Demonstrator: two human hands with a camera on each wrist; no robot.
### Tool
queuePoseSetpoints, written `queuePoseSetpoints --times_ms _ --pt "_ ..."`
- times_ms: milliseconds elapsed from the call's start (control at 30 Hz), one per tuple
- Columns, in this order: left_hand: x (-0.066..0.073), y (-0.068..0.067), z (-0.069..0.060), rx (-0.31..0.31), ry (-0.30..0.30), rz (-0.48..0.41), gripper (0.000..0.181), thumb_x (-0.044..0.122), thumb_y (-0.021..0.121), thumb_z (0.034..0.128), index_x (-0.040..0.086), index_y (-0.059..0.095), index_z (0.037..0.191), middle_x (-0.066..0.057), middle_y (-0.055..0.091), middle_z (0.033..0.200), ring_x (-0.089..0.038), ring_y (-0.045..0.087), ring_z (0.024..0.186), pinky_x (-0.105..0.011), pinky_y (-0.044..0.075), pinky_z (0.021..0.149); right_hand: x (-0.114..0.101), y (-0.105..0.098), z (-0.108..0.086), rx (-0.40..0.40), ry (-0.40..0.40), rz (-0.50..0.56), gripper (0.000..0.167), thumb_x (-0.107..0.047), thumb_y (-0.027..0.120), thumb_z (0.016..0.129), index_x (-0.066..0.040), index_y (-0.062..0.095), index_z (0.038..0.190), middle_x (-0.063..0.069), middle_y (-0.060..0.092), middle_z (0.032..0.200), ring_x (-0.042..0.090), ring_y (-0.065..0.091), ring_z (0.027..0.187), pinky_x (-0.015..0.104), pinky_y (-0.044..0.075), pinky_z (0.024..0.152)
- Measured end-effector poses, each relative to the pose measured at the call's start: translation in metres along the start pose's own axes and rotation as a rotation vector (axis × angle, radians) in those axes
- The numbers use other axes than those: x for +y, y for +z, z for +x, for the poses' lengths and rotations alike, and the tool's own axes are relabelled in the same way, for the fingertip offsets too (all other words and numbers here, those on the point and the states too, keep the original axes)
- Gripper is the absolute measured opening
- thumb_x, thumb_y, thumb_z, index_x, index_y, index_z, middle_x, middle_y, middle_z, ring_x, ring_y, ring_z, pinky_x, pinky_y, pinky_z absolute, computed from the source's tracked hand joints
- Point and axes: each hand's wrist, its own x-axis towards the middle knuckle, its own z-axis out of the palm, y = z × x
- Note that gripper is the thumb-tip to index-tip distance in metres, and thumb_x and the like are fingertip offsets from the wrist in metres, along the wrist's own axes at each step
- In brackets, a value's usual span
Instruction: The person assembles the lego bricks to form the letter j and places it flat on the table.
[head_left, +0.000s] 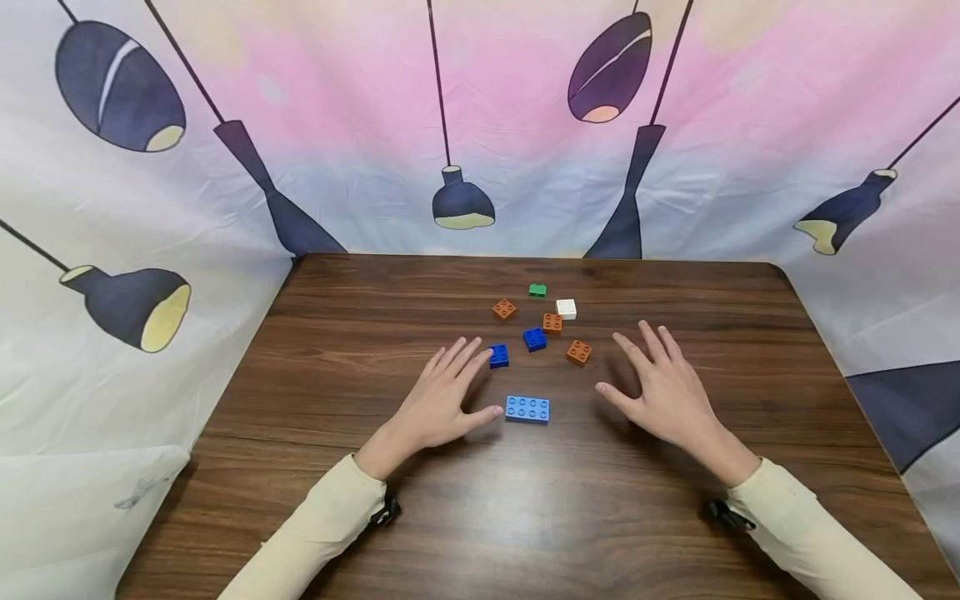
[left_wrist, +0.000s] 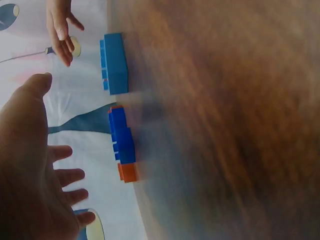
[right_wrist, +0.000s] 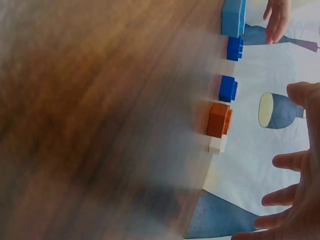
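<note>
In the head view my left hand (head_left: 438,400) hovers with spread fingers just left of a light blue eight-stud brick (head_left: 527,409). Its index fingertip overlaps one dark blue brick (head_left: 499,356) in that view; the left wrist view shows the hand raised and apart from the bricks. My right hand (head_left: 667,396), fingers spread too, is held over the table's right half, nearest an orange brick (head_left: 579,352). Neither hand holds anything. Behind the light blue brick lie a second dark blue brick (head_left: 535,339), two more orange bricks (head_left: 552,323), a white brick (head_left: 566,309) and a green brick (head_left: 537,291).
All the bricks lie loose on a dark brown wooden table (head_left: 315,508). A patterned cloth (head_left: 375,100) printed with hanging lamps stands behind it and along both sides. Each forearm has a black strap fitting (head_left: 386,512) at the sleeve cuff.
</note>
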Motion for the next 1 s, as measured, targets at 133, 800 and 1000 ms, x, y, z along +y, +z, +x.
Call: queuePoseSetpoints --times_ms 133,800,1000 --pt "0.004 0.002 0.002 -0.017 0.056 -0.058 0.089 0.068 0.055 0.0952 0.014 0.031 0.162 -0.008 0.024 0.169 -0.029 0.019 0.156 -0.056 0.021 0.121 -0.003 0.002 0.000 -0.024 0.003 0.022 0.084 -0.064 0.065 0.092 -0.012 0.044 0.155 0.028 0.028 0.162 0.053 0.025 0.147 0.076 0.036 0.099" --pt "0.012 0.018 0.020 -0.149 0.137 -0.248 0.073 0.058 0.060 0.0976 0.013 0.046 0.153 -0.007 0.047 0.156 -0.027 0.041 0.145 -0.054 0.032 0.116 -0.006 0.022 0.030 -0.060 -0.001 0.122 0.075 -0.054 0.070 0.092 -0.007 0.053 0.148 0.024 0.053 0.146 0.047 0.046 0.134 0.066 0.041 0.102" --pt "0.012 0.024 0.024 -0.151 0.144 -0.251 0.068 0.052 0.066 0.0961 0.012 0.052 0.149 -0.006 0.054 0.150 -0.024 0.046 0.141 -0.050 0.034 0.115 -0.004 0.029 0.040 -0.062 -0.017 0.151 0.071 -0.049 0.075 0.091 -0.004 0.058 0.143 0.021 0.060 0.140 0.045 0.051 0.129 0.061 0.040 0.104"
